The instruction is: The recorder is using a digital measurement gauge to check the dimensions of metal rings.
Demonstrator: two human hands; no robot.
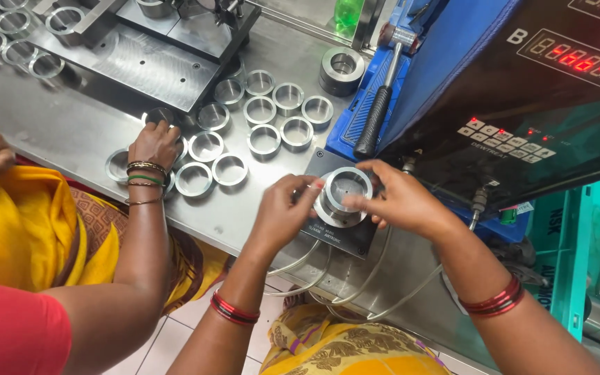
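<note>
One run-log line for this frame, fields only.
left hand: touching metal ring | right hand: touching ring | ring: on gauge block | co-worker's hand: on loose rings

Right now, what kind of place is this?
Probably a factory inspection bench: steel rings spread over a metal table, both hands setting one ring on a gauge, beside a digital readout.

The machined steel ring [343,187] is gleaming smooth and bright, the far rings [265,139] are shining likewise, and the brushed metal table [71,125] is looking dull and scuffed.
</note>
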